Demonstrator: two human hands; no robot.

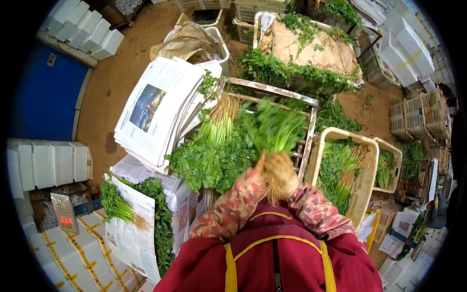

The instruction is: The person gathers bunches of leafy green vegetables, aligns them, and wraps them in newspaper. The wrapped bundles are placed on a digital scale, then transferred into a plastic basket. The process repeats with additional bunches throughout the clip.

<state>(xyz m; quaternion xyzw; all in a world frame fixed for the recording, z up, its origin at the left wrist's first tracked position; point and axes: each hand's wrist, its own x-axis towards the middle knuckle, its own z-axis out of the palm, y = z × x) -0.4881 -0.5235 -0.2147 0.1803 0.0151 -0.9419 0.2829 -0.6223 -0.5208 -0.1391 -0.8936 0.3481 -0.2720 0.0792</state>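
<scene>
Both my hands grip one bunch of leafy green herbs, roots towards me and leaves pointing away, slightly blurred. My left hand is at the stems' left side, and my right hand wraps the root end. Pale roots hang below them. Beneath and left of this bunch, more rooted herbs lie piled on a rusty metal frame. A stack of newspapers stands to the left. Another bunch rests on a newspaper sheet at lower left, beside a scale display.
A plastic crate of rooted herbs is close on my right, with a smaller crate beyond. A large crate with herbs and sacking stands ahead. White foam boxes line the left side; taped ones are at lower left.
</scene>
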